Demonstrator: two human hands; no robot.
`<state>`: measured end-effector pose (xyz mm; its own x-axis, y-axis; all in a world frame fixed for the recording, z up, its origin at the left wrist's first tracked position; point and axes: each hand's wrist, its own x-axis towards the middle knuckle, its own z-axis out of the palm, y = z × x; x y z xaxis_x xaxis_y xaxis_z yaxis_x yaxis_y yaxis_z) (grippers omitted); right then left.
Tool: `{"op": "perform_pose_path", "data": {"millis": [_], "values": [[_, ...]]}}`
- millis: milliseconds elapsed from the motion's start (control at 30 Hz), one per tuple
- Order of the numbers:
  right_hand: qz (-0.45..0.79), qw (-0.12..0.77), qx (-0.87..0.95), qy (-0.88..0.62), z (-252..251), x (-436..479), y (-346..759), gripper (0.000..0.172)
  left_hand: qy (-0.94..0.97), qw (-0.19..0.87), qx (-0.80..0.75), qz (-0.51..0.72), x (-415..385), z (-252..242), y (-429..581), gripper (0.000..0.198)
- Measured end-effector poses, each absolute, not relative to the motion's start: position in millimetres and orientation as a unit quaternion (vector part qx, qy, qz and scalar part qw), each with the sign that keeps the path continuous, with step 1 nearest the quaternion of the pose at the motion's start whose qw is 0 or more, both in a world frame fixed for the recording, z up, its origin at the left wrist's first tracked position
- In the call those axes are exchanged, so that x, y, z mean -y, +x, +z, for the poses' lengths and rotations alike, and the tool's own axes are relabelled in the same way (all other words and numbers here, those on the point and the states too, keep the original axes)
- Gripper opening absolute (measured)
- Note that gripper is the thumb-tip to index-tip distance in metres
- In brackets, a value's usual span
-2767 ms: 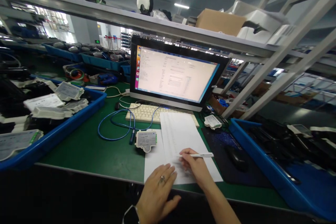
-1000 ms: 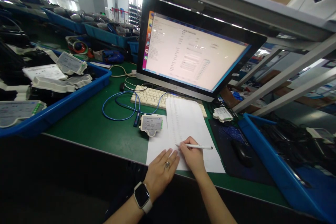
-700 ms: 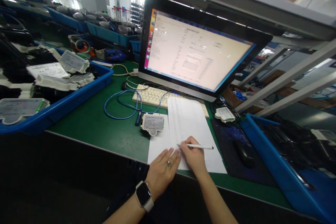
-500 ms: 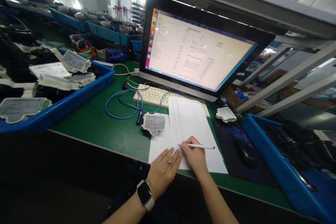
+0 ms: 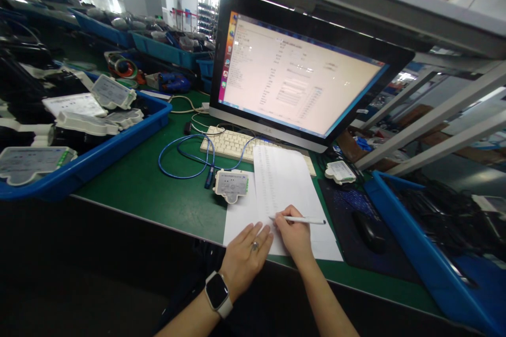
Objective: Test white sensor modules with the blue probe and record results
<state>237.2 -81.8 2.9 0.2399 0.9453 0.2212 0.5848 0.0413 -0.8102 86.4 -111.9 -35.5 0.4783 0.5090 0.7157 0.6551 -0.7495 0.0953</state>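
Observation:
My right hand (image 5: 294, 229) is closed around a white pen (image 5: 310, 220), its tip at the lower part of a paper sheet (image 5: 294, 184) that bears columns of small marks. Flat on the lower left of the papers lies my left hand (image 5: 248, 250), fingers stretched out, with a ring and a watch (image 5: 217, 290). Beyond it a white plastic electronic module (image 5: 231, 185) with green terminals rests partly on the paper's left edge. A second sheet lies beneath the written one.
Behind the papers stand a cream keyboard (image 5: 229, 143) and a lit monitor (image 5: 292, 73). A blue cable (image 5: 174, 175) loops on the green table. Blue bins flank me: a left bin (image 5: 130, 139) of modules and a right bin (image 5: 419, 242), beside a mouse (image 5: 368, 230).
My right hand and the pen have shifted very slightly to the right on the sheet. My left hand stays in place.

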Motion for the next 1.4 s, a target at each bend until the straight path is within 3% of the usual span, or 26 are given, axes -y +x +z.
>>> {"op": "perform_pose_path", "data": {"millis": [667,900,1067,1200,1400], "values": [[0.203,0.445,0.58,-0.651,-0.5,81.2,237.9,0.019,-0.86,0.091,0.337,-0.373,112.0,-35.0,84.8,0.032],[0.216,0.532,0.512,-0.639,6.8,87.7,257.0,0.025,-0.856,0.111,0.339,-0.373,111.8,-41.4,88.5,0.031],[0.029,0.403,0.688,-0.602,-12.7,97.5,300.7,0.034,-0.802,0.19,0.317,-0.47,101.3,-56.0,93.6,0.031],[-0.087,0.323,0.777,-0.533,-36.9,94.3,318.7,0.031,-0.774,0.243,0.299,-0.503,89.8,-60.6,97.5,0.034],[-0.154,0.277,0.819,-0.478,-42.2,87.1,320.8,0.032,-0.714,0.285,0.289,-0.571,82.9,-80.0,137.1,0.021]]}}
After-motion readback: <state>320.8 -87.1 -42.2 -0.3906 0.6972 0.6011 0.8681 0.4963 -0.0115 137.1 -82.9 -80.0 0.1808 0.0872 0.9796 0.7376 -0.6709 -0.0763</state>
